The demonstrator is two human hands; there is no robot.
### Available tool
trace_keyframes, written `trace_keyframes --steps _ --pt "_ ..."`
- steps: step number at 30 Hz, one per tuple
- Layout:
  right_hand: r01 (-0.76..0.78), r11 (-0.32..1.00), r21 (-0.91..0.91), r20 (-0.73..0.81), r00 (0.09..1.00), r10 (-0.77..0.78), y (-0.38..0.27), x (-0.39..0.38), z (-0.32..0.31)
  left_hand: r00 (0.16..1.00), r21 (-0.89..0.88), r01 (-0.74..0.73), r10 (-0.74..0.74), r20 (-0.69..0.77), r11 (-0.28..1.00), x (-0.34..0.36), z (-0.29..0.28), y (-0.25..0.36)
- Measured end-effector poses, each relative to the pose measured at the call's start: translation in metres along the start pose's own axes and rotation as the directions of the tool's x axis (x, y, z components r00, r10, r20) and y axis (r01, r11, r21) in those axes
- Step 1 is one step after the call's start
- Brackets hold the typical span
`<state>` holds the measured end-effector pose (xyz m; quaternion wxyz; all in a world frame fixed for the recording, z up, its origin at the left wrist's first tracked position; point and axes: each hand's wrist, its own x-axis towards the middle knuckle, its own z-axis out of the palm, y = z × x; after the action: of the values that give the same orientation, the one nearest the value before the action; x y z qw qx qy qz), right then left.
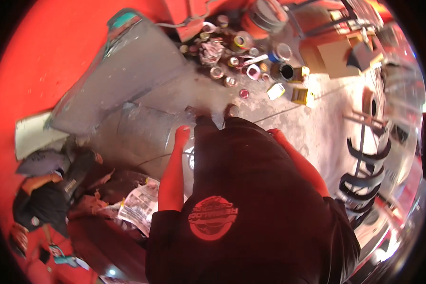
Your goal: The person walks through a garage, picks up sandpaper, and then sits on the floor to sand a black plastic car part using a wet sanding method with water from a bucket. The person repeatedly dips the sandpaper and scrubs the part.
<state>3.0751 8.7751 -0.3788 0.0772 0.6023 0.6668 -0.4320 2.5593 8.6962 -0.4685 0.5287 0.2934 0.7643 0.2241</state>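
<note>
How the bare left hand [182, 135] and bare right hand [278, 135] grip, I cannot tell. A careless step could tip the round, black-mouthed can [286, 72] on the grey concrete floor [296, 130].

They wear a black short-sleeved shirt [279, 222] with a round reddish emblem [212, 218], dark trousers [205, 126] between the hands [182, 135], and dark shoes [231, 110] beyond.
</note>
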Motion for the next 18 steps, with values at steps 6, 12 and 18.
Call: trace_keyframes --steps 6,12,18 --pt "-0.084 0.986 0.143 -0.101 0.99 0.099 0.004 -0.012 0.0 0.993 0.118 0.079 -0.088 0.079 0.99 0.002 0.02 0.02" --pt "-0.108 0.965 0.239 -0.212 0.964 0.161 0.016 -0.01 0.028 0.929 0.404 -0.343 0.244 0.277 0.848 -0.026 0.037 0.049" --pt "-0.117 0.931 0.346 -0.148 0.973 0.178 0.019 0.001 0.078 0.914 0.396 -0.303 0.147 0.378 0.867 -0.048 0.022 0.086"
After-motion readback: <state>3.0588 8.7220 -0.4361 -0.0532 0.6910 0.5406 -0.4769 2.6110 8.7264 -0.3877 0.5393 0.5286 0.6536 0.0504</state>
